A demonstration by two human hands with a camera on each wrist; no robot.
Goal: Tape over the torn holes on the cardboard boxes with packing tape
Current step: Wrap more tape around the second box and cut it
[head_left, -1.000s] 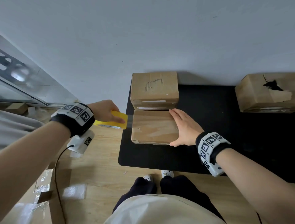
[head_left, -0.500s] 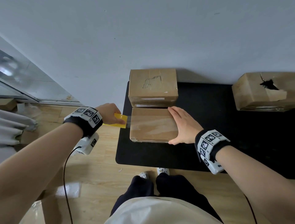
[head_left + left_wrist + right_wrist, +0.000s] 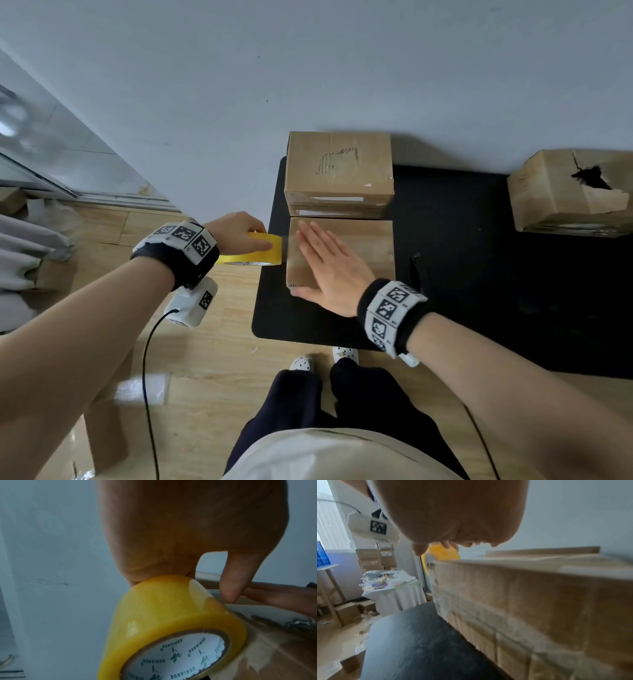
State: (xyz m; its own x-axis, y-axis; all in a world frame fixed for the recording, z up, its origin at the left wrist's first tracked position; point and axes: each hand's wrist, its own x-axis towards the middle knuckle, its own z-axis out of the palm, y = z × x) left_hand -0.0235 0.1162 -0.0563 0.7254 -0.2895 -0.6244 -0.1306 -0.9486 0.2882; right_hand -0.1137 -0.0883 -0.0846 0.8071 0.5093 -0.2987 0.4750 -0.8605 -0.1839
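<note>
The left hand [image 3: 239, 231] grips the roll [image 3: 255, 251] just off the near box's [image 3: 359, 253] left edge; the right hand [image 3: 330, 270] lies flat, open, on its top. Best keep the strip taut — press from the middle outward — so no bubbles form.

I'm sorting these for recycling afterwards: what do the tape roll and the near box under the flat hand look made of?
Tape roll: glossy, yellowish see-through plastic film, judging by its sheen, wound on what looks like a brown paperboard core with a printed white lining. Near box: matte brown corrugated cardboard; fluting shows at its front corner.
</note>
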